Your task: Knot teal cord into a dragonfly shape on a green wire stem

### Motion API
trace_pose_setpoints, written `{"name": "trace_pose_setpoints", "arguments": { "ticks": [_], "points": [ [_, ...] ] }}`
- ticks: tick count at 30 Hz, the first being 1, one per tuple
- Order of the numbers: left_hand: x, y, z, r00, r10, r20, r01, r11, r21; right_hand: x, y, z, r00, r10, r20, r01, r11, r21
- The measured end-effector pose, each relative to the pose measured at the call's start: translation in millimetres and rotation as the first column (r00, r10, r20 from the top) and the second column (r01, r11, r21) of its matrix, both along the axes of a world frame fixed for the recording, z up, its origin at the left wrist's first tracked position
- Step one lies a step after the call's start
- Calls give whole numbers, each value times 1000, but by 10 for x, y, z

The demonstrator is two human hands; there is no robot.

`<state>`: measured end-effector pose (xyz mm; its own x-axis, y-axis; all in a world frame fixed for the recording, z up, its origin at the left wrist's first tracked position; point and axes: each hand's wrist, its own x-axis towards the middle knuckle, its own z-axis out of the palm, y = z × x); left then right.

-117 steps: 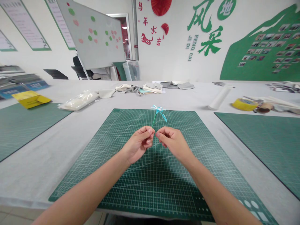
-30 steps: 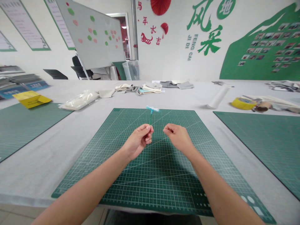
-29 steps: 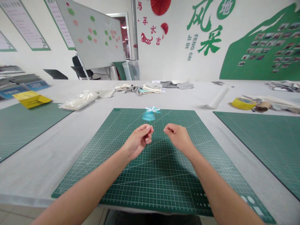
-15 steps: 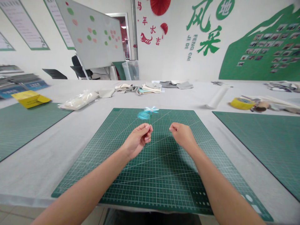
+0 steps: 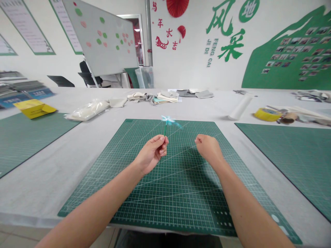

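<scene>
My left hand (image 5: 154, 153) pinches the thin green stem (image 5: 165, 129) of an artificial flower, held upright over the green cutting mat (image 5: 144, 203). At the stem's top is a small pale blue and white flower head (image 5: 168, 119) with narrow spread petals. A blurred light-blue strip trails from it to the right; what it is, I cannot make out. To the right, apart from the flower, my right hand (image 5: 209, 147) is closed with its fingertips pressed together. Anything inside its grip is hidden or too fine to see.
More cutting mats (image 5: 292, 162) lie to either side. A plastic-wrapped white bundle (image 5: 89, 109) and a yellow card (image 5: 34, 108) are at left. Folded cloths (image 5: 167, 96) lie at the back. Yellow tape (image 5: 267, 114) and a white roll (image 5: 240, 107) sit at right.
My right hand has moved a little right, away from the flower. The blurred blue part has swung from the stem's left side to its right. My left hand stays in place.
</scene>
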<state>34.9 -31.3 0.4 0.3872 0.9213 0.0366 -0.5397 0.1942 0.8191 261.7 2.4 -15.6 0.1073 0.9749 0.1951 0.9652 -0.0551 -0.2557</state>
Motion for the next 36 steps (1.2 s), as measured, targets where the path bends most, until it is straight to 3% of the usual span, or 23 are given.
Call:
{"name": "trace_pose_setpoints", "arguments": {
  "ticks": [15, 18, 20, 23, 25, 27, 29, 31, 33, 34, 36],
  "points": [
    [-28, 5, 34, 1000, 9, -10, -9, 1000, 23, 106, -10, 31, 987, -138, 78, 145, 985, -92],
    [-29, 6, 47, 1000, 18, -12, -18, 1000, 25, 77, -54, 56, 987, -103, 126, 92, 991, 94],
    [-28, 7, 48, 1000, 18, -14, -18, 1000, 18, 54, -84, 89, 990, -94, 105, 65, 965, 253],
    [-24, 10, 40, 1000, 21, -18, -20, 1000, 11, -2, -122, 146, 999, -18, -50, 35, 931, 363],
    [-19, 10, 34, 1000, 23, -20, -22, 1000, 11, -83, -154, 170, 978, 101, -181, -13, 900, 435],
    [-12, 8, 26, 999, 24, -25, -24, 1000, 12, -218, -205, 180, 902, 273, -333, -87, 873, 481],
    [-2, 2, 16, 999, 22, -36, -22, 1000, 16, -398, -277, 177, 730, 407, -549, -183, 890, 417],
    [9, -4, 3, 998, 15, -57, -14, 1000, 16, -588, -357, 165, 508, 382, -772, -326, 915, 238],
    [18, -7, -11, 997, 1, -71, 0, 1000, 5, -742, -422, 142, 308, 333, -891, -483, 862, 155],
    [20, -6, -18, 997, -4, -73, 4, 1000, -3, -795, -443, 127, 264, 307, -914, -519, 844, 133],
    [21, -1, -26, 998, 1, -66, -2, 1000, -15, -846, -459, 93, 257, 271, -928, -494, 862, 115]
  ]
}}
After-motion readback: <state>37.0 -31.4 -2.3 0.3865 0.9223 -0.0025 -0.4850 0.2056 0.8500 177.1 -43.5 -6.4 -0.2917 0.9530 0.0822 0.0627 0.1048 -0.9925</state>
